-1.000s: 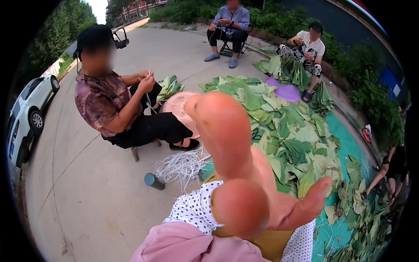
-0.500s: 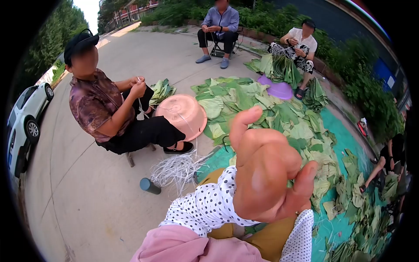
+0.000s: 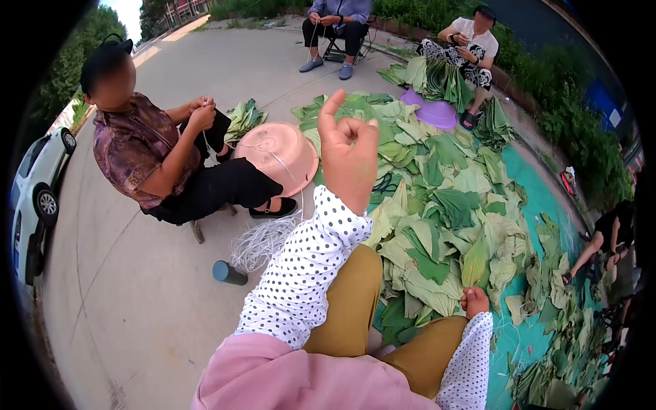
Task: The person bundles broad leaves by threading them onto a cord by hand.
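Observation:
My left hand (image 3: pixel 348 160) is raised in front of me, its index finger pointing up and the other fingers loosely bent. Nothing shows in it. Low on the right, close to my knee, my right hand (image 3: pixel 475 301) is closed on the stem end of a yellow-green leaf (image 3: pixel 474 265). That leaf stands up from the fist against a broad spread of large green leaves (image 3: pixel 437 236), which lie overlapping on a green sheet (image 3: pixel 523 188).
A person (image 3: pixel 154 147) sits at the left by an upturned pink basin (image 3: pixel 280 157). White strips (image 3: pixel 263 240) and a dark cylinder (image 3: pixel 229 272) lie near. Two more people sit behind, by a purple basin (image 3: pixel 434 111). Another person's leg (image 3: pixel 589 258) shows right; a white car (image 3: pixel 41 195) stands left.
My left hand has moved up and away from my face, its index finger now straighter. My right hand, hidden before, now shows with the leaf. The view has shifted slightly.

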`<state>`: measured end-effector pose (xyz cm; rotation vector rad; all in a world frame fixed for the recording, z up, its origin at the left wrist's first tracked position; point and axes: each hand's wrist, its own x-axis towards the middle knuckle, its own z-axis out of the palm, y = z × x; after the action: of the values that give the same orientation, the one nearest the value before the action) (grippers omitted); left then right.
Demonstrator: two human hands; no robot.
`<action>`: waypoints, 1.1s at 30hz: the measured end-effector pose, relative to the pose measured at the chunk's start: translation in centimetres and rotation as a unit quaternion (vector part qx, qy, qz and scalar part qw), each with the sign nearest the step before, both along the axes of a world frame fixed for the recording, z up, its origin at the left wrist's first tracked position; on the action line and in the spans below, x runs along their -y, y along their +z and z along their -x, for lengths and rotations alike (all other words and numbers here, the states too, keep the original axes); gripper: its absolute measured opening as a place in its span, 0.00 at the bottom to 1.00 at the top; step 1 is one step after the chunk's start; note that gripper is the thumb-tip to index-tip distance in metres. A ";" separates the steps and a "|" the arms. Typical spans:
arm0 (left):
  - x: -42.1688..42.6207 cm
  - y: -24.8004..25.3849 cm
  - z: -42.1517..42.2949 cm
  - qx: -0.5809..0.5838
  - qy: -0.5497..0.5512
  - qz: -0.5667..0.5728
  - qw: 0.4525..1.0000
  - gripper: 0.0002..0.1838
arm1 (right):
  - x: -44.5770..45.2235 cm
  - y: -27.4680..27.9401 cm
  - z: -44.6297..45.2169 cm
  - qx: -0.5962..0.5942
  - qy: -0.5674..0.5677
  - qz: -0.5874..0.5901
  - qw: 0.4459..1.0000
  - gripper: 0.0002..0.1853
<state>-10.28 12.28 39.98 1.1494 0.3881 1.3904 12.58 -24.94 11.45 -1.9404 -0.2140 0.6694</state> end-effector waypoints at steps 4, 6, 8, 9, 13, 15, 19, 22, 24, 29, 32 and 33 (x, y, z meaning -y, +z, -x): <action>9.2 -6.1 -1.3 -0.246 -0.210 -0.325 0.889 0.28 | -0.3 0.6 0.3 0.000 0.003 0.004 1.000 0.09; 14.3 -14.2 -2.1 -0.479 -0.379 -0.478 0.631 0.28 | -0.6 0.8 0.2 0.000 0.001 0.011 1.000 0.09; 17.4 -14.2 -1.6 -0.593 -0.614 -0.492 0.171 0.26 | -0.6 0.5 0.2 -0.005 -0.003 0.009 1.000 0.09; 18.6 -16.7 -1.1 -0.593 -0.601 -0.504 0.181 0.26 | -0.7 0.8 0.3 0.001 0.002 0.020 1.000 0.09; 21.2 -21.6 0.6 -0.594 -0.572 -0.518 0.229 0.26 | -0.7 1.0 0.3 -0.005 -0.016 0.007 1.000 0.09; 21.8 -22.4 1.2 -0.596 -0.569 -0.517 0.231 0.26 | -0.5 0.9 0.5 0.000 -0.019 0.003 1.000 0.09; 22.6 -23.1 2.1 -0.601 -0.562 -0.513 0.243 0.26 | 0.0 1.4 0.6 0.049 -0.015 0.002 0.999 0.09; 23.2 -23.2 2.6 -0.605 -0.557 -0.512 0.247 0.26 | 0.4 1.8 0.7 0.057 -0.016 0.003 0.998 0.09; 23.7 -23.5 2.9 -0.609 -0.555 -0.509 0.249 0.26 | 0.7 2.2 0.8 0.050 -0.032 -0.012 0.998 0.09; 24.9 -24.2 3.1 -0.614 -0.543 -0.527 0.226 0.26 | 1.7 2.9 1.1 0.144 -0.037 -0.006 0.989 0.09; 25.7 -24.5 3.5 -0.619 -0.539 -0.528 0.217 0.26 | 2.2 2.2 0.8 0.157 -0.037 0.001 0.987 0.09; 25.8 -24.6 3.8 -0.621 -0.538 -0.528 0.215 0.26 | 2.3 2.4 0.7 0.161 -0.041 -0.004 0.986 0.09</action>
<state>-14.04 -13.53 15.42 2.6476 -0.5176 -1.2380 11.83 -27.24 13.82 -2.0313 -0.3339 0.2974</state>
